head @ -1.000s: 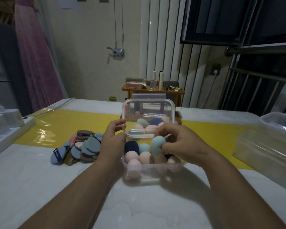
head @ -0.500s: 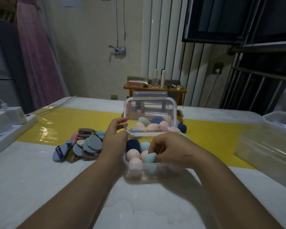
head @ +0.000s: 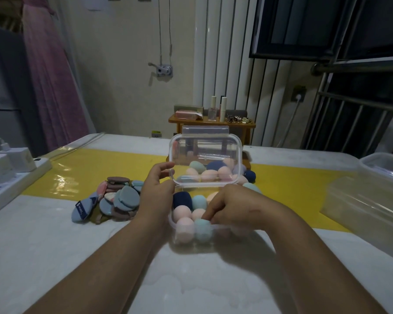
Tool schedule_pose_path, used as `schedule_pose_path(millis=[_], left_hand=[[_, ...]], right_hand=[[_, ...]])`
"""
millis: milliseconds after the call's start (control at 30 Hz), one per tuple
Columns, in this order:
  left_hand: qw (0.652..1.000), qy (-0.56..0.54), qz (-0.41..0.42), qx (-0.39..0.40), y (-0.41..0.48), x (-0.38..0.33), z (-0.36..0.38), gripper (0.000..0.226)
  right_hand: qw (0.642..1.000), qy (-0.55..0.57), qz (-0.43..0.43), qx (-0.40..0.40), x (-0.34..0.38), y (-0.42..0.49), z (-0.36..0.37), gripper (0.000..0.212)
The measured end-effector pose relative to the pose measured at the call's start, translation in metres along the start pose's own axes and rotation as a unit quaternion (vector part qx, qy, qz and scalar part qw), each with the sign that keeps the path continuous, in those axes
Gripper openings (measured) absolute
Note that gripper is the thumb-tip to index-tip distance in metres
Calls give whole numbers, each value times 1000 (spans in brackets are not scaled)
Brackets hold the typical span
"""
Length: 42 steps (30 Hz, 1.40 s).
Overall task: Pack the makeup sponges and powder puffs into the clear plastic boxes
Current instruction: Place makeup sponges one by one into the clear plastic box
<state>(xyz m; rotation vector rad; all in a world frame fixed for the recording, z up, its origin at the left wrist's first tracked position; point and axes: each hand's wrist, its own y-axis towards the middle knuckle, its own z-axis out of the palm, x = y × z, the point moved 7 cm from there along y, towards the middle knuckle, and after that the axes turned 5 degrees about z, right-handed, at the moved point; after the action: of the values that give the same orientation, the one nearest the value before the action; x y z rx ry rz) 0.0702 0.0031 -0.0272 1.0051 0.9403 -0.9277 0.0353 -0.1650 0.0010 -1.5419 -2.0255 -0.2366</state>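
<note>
Now teal sponge [head: 202, 228] lowered into box [head: 216, 243] — right hand [head: 234, 207] pinching it.

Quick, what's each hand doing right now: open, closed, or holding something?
Left hand: grips the left edge of the raised lid.
Right hand: fingers curled onto the teal sponge in the clear box, pinching it.

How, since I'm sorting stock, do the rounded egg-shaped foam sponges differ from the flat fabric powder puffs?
Shape: the egg-shaped foam sponges are plump; the flat powder puffs are thin teardrops and discs. Place: sponges stand packed in the small clear plastic box; puffs lie heaped on the white table left of it. Colour: sponges pink, teal, navy; puffs mostly grey-blue and brown. Both come in mixed colours.
</note>
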Motion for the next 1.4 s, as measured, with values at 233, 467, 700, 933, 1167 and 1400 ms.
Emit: schedule_pose_path(millis=[233,467,700,933,1167,1400], left_hand=[[1000,-7,-5,1,1,2,0,44],[1000,-11,-16,-2,0,3,0,44],[1000,-9,-9,-2,-1,0,1,43],[1000,-15,-16,-2,-3,-2,2,44],[1000,-2,-19,-2,-3,-2,1,45],[1000,1,-15,-2,-4,-6,1,43]], right_hand=[[999,-8,41,-13,-1,-3,-2,34],[995,-64,75,-24,9,7,3,11],[993,-94,56,-51,13,4,3,17],[997,32,-7,-69,6,-6,-7,15],[988,78,-34,-129,3,-14,-26,11],[950,161,-4,-268,-31,-10,-55,13]])
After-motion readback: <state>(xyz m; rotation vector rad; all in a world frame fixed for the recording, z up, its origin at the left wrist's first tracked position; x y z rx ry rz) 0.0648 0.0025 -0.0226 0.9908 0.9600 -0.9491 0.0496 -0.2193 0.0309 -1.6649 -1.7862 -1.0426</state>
